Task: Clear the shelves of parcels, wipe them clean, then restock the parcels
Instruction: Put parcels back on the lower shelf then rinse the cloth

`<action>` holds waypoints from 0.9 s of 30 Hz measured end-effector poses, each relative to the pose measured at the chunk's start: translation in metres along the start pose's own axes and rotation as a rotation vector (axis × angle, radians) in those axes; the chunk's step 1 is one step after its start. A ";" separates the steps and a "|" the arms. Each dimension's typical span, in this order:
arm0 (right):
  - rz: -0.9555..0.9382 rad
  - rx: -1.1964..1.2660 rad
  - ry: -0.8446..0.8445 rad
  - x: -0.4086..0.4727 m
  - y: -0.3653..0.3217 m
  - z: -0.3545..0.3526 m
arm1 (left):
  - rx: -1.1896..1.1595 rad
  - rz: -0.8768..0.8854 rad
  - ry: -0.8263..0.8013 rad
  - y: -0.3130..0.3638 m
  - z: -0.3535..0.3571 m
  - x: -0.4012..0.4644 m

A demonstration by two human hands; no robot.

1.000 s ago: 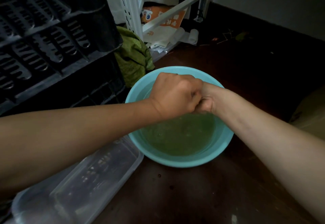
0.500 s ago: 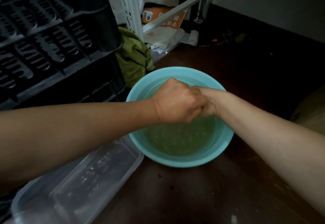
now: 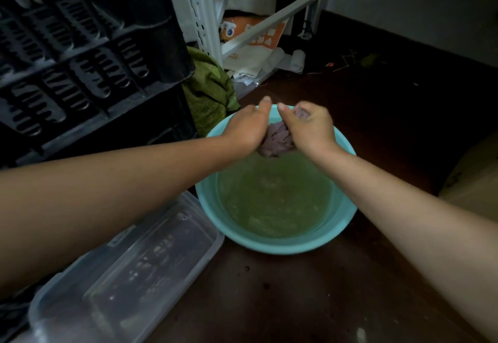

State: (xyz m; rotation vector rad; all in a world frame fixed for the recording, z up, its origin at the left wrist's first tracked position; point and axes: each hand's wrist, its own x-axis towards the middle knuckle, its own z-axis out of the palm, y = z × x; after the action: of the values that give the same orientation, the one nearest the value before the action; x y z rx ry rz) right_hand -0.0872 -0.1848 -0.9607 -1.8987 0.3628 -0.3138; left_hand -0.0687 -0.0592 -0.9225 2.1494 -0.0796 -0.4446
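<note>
- Both hands are over the far rim of the teal basin [image 3: 272, 245] at the centre of the frame. The left hand [image 3: 249, 127] and the right hand [image 3: 310, 127] each grip one side of a bunched purplish cloth [image 3: 277, 139], held just above the murky greenish water [image 3: 275, 197].
- I'd say this is the wiping stage: the cloth is being wrung out for the shelves.
- The white metal shelf frame [image 3: 202, 16] stands at top centre, with an orange-and-white parcel [image 3: 258, 34] behind its lowest rail.
- Next move, in my judgement: squeeze until it stops dripping, then carry it up to the shelf without slopping water onto the dark floor [image 3: 296, 302].
</note>
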 end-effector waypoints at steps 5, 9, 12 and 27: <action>-0.723 -0.257 0.079 -0.006 -0.026 0.001 | -0.781 -0.532 -0.289 0.015 -0.005 -0.005; -0.881 -0.202 0.202 -0.010 -0.042 0.003 | -0.835 -0.353 -0.242 0.038 -0.012 -0.005; -0.530 0.122 0.332 -0.013 -0.051 0.009 | -0.800 -0.266 0.000 0.050 -0.008 0.002; 0.713 0.932 -0.314 -0.015 -0.069 -0.013 | 0.621 1.017 0.585 0.043 0.002 -0.021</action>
State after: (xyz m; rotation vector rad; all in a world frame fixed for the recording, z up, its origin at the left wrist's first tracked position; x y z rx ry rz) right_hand -0.0992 -0.1675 -0.8922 -0.8021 0.5327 0.2690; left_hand -0.0840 -0.0812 -0.8834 2.3777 -1.0198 0.8900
